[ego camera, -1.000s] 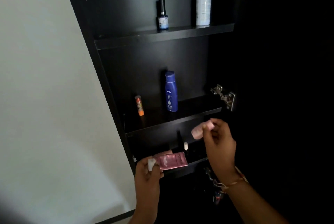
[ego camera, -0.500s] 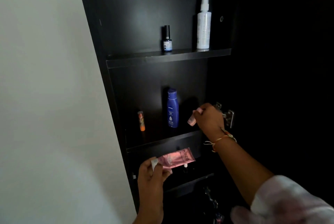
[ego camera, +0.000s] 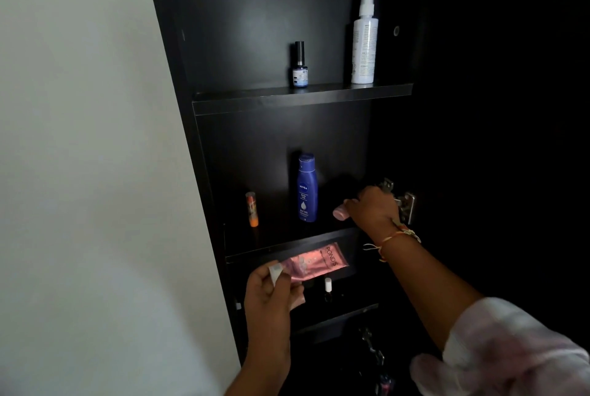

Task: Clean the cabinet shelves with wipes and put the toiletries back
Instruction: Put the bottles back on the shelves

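Upper shelf (ego camera: 303, 98) bears vial (ego camera: 300, 69), spray bottle (ego camera: 364, 47); middle shelf (ego camera: 274, 236) lip balm (ego camera: 252, 209), lotion bottle (ego camera: 307, 188) (all upright).

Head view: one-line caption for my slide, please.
Right hand holds a pink container over the middle shelf; left hand grips a pink Pond's tube.

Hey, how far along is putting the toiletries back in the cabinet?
Back already: spray bottle, nail bottle, blue lotion, lip balm. In hand: right hand holds a pink container at the middle shelf; left hand grips the pink tube. Left: shelving both.
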Demonstrator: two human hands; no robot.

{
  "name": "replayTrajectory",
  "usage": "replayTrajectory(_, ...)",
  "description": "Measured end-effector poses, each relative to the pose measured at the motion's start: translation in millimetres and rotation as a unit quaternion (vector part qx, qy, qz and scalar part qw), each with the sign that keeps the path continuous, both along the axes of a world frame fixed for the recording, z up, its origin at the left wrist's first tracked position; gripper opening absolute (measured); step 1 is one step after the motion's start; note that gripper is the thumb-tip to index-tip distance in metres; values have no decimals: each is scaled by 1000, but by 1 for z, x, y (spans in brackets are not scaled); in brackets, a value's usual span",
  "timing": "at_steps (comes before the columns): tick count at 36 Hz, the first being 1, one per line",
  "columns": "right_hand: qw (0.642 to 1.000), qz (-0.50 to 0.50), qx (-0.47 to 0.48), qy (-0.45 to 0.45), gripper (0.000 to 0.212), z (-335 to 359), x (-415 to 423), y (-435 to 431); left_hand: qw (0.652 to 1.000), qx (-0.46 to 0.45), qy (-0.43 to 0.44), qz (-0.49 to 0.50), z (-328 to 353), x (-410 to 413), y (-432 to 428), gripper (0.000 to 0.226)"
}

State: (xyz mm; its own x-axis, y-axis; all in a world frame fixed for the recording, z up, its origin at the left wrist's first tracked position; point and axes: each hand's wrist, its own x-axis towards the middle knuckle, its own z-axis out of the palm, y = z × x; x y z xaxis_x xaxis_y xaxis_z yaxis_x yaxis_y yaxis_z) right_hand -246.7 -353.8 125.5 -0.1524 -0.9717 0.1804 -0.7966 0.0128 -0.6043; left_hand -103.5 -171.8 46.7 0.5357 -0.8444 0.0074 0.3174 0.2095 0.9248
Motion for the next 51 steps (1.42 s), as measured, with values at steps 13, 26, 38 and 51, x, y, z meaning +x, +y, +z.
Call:
replayTrajectory(13,983,115,-135,-55,26,24,-6,69,995,-65,-72,6,42,-4,2,20)
replayTrajectory(26,855,321,-336,-231,32,93,11,101,950,-233,-195,69,156,20,-3,28)
replayTrajectory(38,823,292,-483,-61,22,161,47,72,849,-174,-441,233,235,61,-33,23)
replayTrajectory(51,851,281,-435,92,20,185,71,60,704,-99,-651,267,250,63,-42,25)
